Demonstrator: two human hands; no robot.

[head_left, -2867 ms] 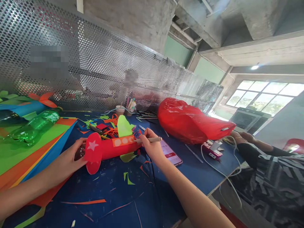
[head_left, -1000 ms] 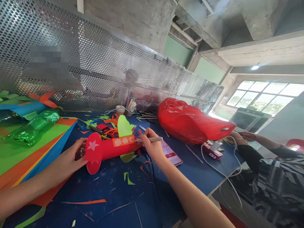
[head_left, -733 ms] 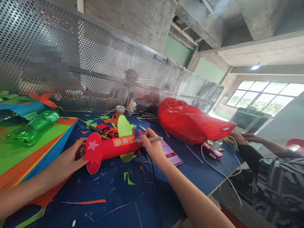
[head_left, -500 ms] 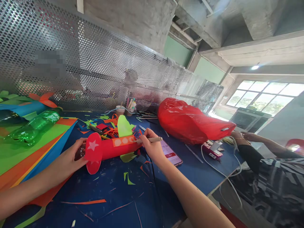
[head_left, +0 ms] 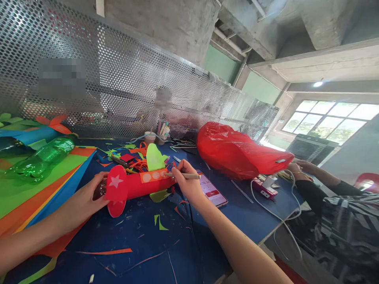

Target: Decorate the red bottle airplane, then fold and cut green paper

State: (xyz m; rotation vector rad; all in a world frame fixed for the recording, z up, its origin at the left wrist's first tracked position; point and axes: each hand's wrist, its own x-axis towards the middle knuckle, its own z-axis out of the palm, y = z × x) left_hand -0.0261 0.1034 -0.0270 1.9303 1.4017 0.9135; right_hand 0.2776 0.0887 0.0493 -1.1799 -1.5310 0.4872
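Observation:
A bottle wrapped in red paper (head_left: 145,189) lies on its side above the blue table, made up like a toy plane. It carries an orange strip (head_left: 152,176) with pale round spots, a green paper wing (head_left: 155,157) and red tail discs with pale stars (head_left: 116,181). My left hand (head_left: 96,191) is closed around its dark clear end, behind the discs. Between the fingers of my right hand (head_left: 188,181) is a marker pen (head_left: 192,176), its tip at the right end of the orange strip. A phone (head_left: 214,193) lies beneath and right of that hand.
Coloured paper sheets and a green plastic bottle (head_left: 44,157) lie at the left. Paper scraps (head_left: 139,152) and a cup of markers (head_left: 163,132) are behind the wrapped bottle. A red plastic bag (head_left: 233,150), a power strip (head_left: 265,189) and another person's arms (head_left: 310,177) are at right.
My right hand and the pen have shifted slightly left along the orange strip. My left hand and the wrapped bottle stay in place. The other person's arms moved a little.

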